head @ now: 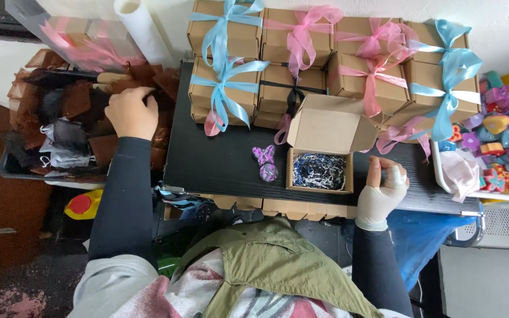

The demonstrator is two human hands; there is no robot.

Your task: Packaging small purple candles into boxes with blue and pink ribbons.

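Note:
My left hand [131,112] reaches out to the left into a pile of brown and grey fabric pouches [69,126], its fingers curled into them. My right hand [383,188], in a white glove, rests on the black tabletop [219,162] just right of an open cardboard box [320,150] filled with dark shredded paper; it holds nothing. A purple butterfly-shaped piece [264,155] and a round purple piece [268,172] lie on the table left of the box.
Closed cardboard boxes tied with blue ribbons [222,88] and pink ribbons [372,70] are stacked along the back. A white tray [483,194] of colourful heart-shaped pieces stands at the right. A white roll [142,29] leans at the back left.

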